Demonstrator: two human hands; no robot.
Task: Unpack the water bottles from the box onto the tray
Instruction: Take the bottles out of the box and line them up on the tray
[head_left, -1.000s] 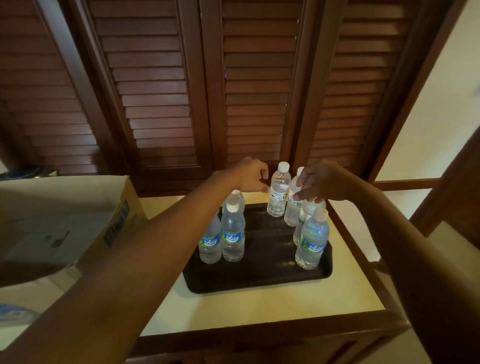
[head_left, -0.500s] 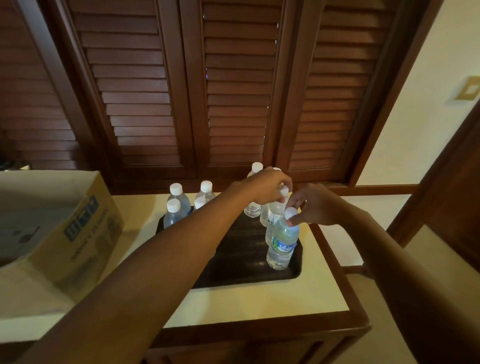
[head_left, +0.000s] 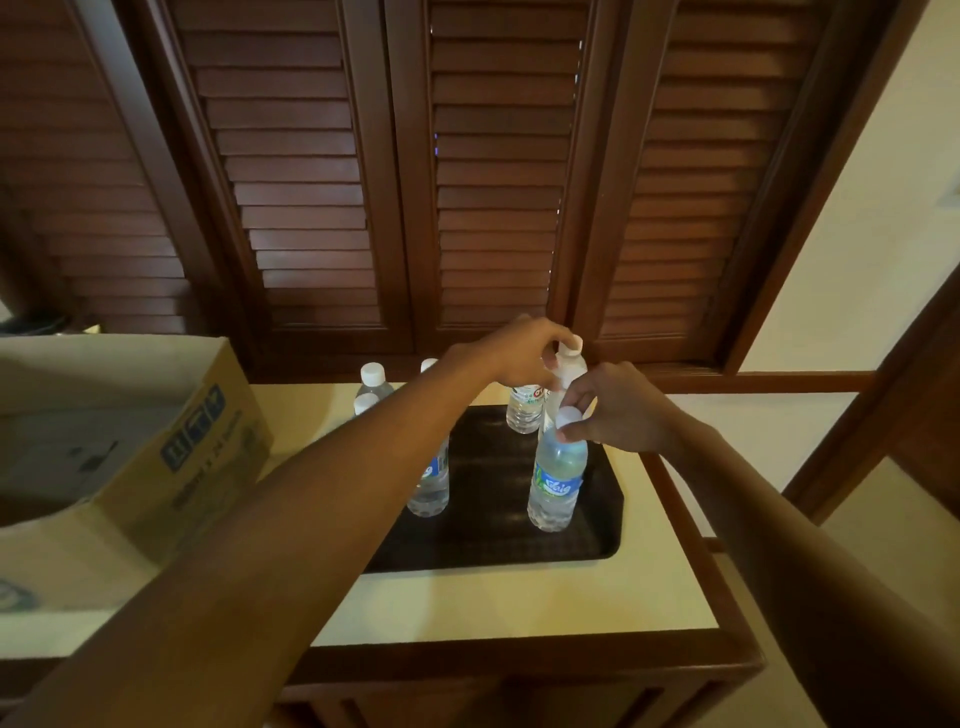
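Observation:
A dark tray (head_left: 605, 525) lies on the cream table top and carries several clear water bottles with white caps. My left hand (head_left: 524, 353) pinches the neck of a far bottle (head_left: 569, 369) on the tray's right side. My right hand (head_left: 618, 410) grips the cap of the near right bottle (head_left: 556, 483), which stands upright with a blue label. Another bottle (head_left: 524, 413) stands behind them, one (head_left: 431, 483) shows under my left forearm, and two caps (head_left: 373, 376) rise at the tray's far left. The open cardboard box (head_left: 156, 467) sits at the left.
Dark louvred wooden shutters (head_left: 493, 182) close off the back of the table. The table has a raised wooden rim (head_left: 691, 519) on its right and front edges. A cream wall (head_left: 857, 234) and wooden railing lie to the right.
The view has tilted slightly. My left hand has shifted right and now pinches the far right bottle's neck. My right hand stays on the near right bottle's cap.

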